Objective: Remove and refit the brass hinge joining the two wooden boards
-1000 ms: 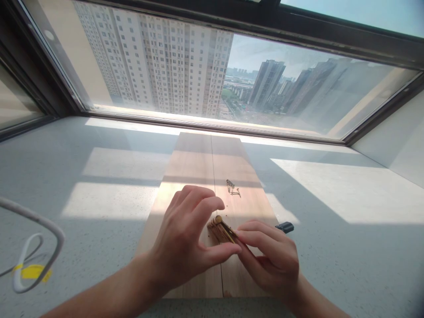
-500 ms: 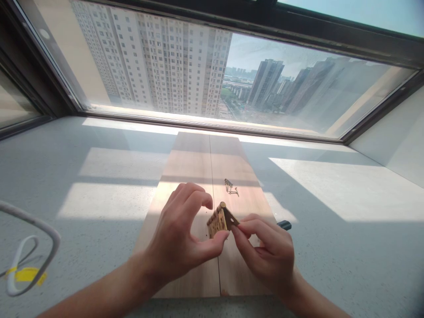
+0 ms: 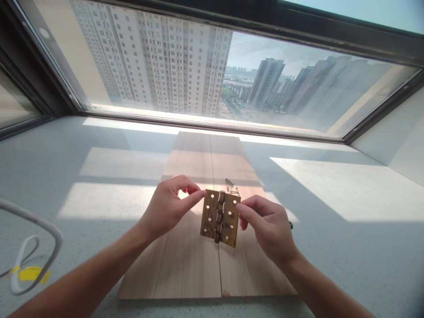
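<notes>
A brass butt hinge (image 3: 220, 217) is spread flat and held up over the seam between two wooden boards (image 3: 185, 265). My left hand (image 3: 167, 205) pinches the hinge's left leaf at its upper edge. My right hand (image 3: 268, 225) pinches the right leaf at its upper right corner. Both leaves show several screw holes. A small heap of screws (image 3: 232, 187) lies on the right board just beyond the hinge.
The boards lie side by side on a grey speckled sill (image 3: 347, 247) under a large window (image 3: 212, 75). A white cable (image 3: 36, 238) with yellow tape (image 3: 31, 274) curls at the left. A small dark object (image 3: 290, 225) peeks out behind my right hand.
The hinge was folded and low on the boards; now both hands have lifted it and swung its leaves apart until it is flat.
</notes>
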`<state>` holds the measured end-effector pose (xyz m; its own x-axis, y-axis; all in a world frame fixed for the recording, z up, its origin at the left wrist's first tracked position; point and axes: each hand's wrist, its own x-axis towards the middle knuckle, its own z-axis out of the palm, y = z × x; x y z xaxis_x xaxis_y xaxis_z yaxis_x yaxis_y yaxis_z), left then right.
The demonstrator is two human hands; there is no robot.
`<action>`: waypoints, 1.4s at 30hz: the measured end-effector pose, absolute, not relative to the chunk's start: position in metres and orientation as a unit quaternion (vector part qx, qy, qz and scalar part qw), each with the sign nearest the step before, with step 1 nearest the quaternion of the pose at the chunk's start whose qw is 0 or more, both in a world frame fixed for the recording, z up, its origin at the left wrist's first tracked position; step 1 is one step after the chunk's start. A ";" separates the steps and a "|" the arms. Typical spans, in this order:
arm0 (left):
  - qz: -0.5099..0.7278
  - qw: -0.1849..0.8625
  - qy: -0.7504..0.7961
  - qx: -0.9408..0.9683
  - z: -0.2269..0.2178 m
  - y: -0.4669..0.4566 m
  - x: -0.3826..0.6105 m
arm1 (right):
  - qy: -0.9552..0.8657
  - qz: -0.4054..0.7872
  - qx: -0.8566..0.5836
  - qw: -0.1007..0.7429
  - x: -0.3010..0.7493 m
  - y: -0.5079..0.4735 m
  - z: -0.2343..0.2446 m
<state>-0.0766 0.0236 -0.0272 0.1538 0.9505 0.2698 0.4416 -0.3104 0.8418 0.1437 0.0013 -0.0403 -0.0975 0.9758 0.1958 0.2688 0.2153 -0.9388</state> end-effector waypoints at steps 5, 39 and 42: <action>0.404 0.330 0.539 0.661 -0.033 0.028 -0.084 | -0.528 0.543 -0.541 0.367 0.147 0.022 -0.041; 0.335 0.330 0.555 0.686 -0.069 0.039 -0.088 | -0.603 0.438 -0.643 0.176 0.160 0.049 -0.057; 0.334 0.327 0.558 0.686 -0.069 0.038 -0.088 | -0.603 0.443 -0.641 0.174 0.159 0.051 -0.058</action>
<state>-0.0876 0.0383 -0.0690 0.1552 0.9835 0.0927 0.5469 -0.1637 0.8211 0.1591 0.0509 -0.0577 -0.1183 0.9264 -0.3574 0.6184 -0.2129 -0.7565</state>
